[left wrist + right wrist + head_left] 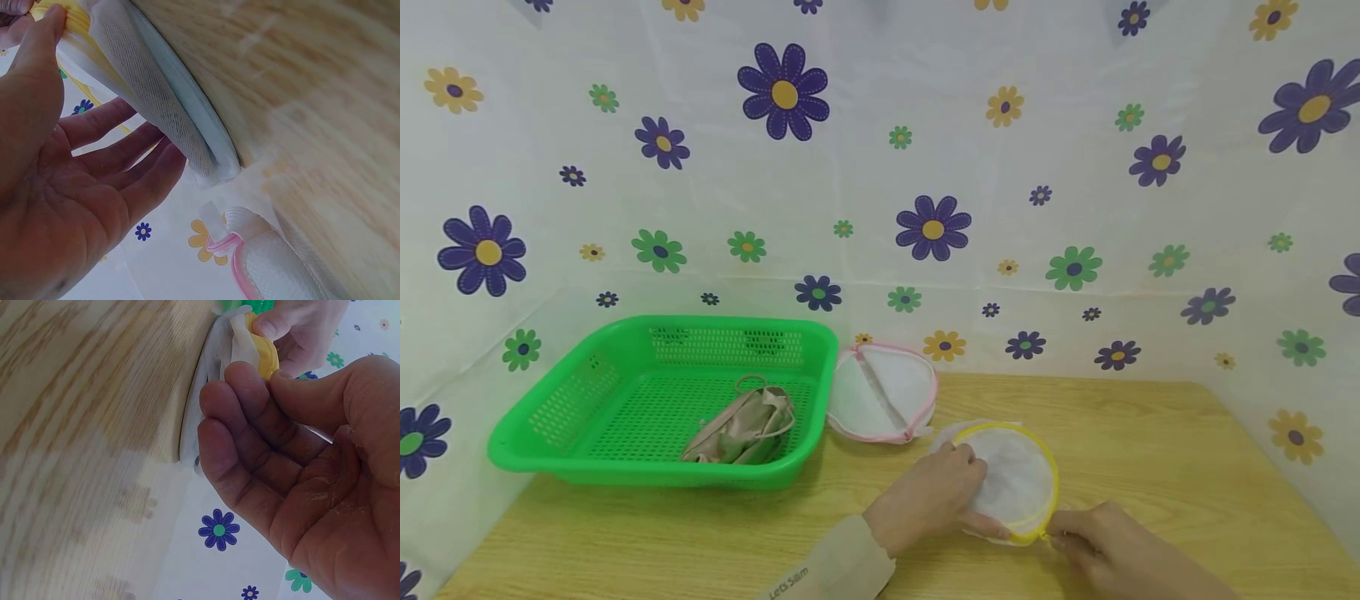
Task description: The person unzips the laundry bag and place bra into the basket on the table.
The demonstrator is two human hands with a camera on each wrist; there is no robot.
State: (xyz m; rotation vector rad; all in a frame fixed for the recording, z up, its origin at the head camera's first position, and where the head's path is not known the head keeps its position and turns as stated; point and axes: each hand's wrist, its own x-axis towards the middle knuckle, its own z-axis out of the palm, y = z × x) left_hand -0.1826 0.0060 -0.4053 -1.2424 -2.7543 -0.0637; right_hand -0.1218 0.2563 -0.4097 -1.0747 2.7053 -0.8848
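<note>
A round white mesh laundry bag (1015,479) with a yellow zipper (1056,477) round its rim lies on the wooden table, right of centre in the head view. My left hand (931,493) holds its left side, the thumb (47,37) against the yellow zipper and the other fingers on the mesh. At the bag's near right edge, my right hand (1108,546) pinches the zipper's end between thumb and index finger. Its other fingers (219,450) curl loosely in the right wrist view. The pull itself is mostly covered by the fingertips.
Behind the left hand lies a second white mesh bag (910,379) with pink trim. A green plastic basket (662,473) stands at the left, holding a shiny beige pouch (737,429). A flower-printed white sheet (865,167) hangs behind the table (1150,450).
</note>
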